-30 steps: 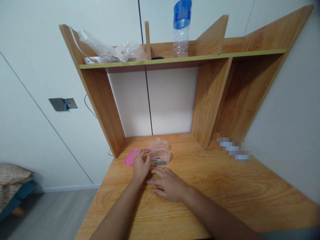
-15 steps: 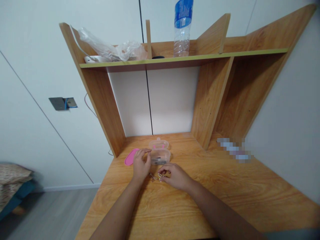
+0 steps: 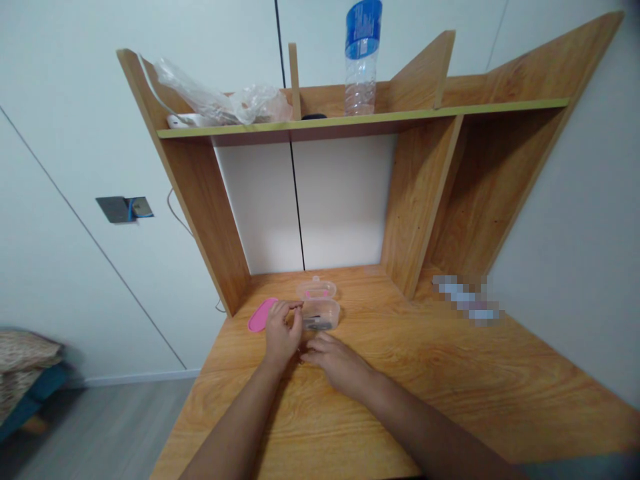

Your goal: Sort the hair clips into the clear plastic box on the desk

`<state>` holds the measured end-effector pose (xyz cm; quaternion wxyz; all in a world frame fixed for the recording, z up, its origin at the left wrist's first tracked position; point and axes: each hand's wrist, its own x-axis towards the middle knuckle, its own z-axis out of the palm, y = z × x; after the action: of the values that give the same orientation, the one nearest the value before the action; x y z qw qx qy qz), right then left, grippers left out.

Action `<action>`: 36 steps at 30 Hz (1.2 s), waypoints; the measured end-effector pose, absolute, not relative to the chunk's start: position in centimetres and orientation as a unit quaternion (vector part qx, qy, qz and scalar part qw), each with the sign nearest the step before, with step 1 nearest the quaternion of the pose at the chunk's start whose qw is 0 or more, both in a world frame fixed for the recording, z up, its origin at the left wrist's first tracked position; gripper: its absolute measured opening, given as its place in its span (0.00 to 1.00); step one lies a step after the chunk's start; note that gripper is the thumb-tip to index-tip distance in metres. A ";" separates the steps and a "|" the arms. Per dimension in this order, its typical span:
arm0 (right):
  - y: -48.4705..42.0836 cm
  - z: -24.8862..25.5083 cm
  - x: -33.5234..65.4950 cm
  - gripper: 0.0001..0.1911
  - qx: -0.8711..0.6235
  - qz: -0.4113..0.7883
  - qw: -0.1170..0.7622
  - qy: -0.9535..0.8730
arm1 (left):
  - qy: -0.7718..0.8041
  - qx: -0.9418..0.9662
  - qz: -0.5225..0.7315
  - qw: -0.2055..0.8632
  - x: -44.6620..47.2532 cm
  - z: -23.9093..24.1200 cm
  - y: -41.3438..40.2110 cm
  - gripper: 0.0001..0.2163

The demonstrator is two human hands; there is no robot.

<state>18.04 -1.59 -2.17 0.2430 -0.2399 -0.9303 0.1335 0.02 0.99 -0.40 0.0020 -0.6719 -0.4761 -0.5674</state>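
1. You are looking down at a small clear plastic box (image 3: 320,313) on a wooden desk (image 3: 450,373). It stands open, its clear lid (image 3: 316,289) tipped back behind it, with a pink clasp showing on the lid. Something dark and narrow lies inside the box, too small to name.
2. A flat pink oval piece (image 3: 261,314) lies on the desk just left of the box, partly behind your left hand.
3. Your left hand (image 3: 281,330) rests on the desk at the box's left edge. Its fingertips are curled together near the box's rim; whether they pinch anything cannot be told.
4. Your right hand (image 3: 336,359) lies palm down just in front of the box, fingers pointing left toward your left hand. The two hands are nearly touching. Its fingers look loosely closed over the desk, but what lies under them is hidden, so a grip cannot be told.
5. The box sits just beyond both hands, between them and the white back panel of the desk.
6. Above, a shelf (image 3: 365,121) carries a clear bottle (image 3: 362,60) with a blue label, its top cut off by the frame, and a crumpled plastic bag (image 3: 225,100) at the left.
7. A blurred patch (image 3: 467,300) covers something on the desk at the right. Both forearms run out of the bottom edge.
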 end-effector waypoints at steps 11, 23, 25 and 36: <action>-1.3 -1.7 19.3 0.25 -0.292 0.103 0.241 -0.920 | -0.474 -0.669 -0.572 0.006 0.1 -0.4 0.9 0.06; -3.1 -0.7 18.4 0.17 -0.323 0.063 0.223 -0.918 | -0.470 -0.668 -0.577 0.012 0.1 -0.4 1.0 0.06; -2.9 -0.8 18.5 0.14 -0.323 0.058 0.226 -0.917 | -0.469 -0.669 -0.577 0.012 0.1 -0.4 1.0 0.06; -1.9 -0.8 18.7 0.11 -0.331 0.050 0.327 -0.884 | -0.435 -0.711 -0.552 -0.010 0.0 -0.3 0.5 0.09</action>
<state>18.73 -1.85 -0.79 0.3273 -0.3312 -0.8836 0.0500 0.02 0.53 -0.28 -0.0096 -0.7108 -0.4353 -0.5524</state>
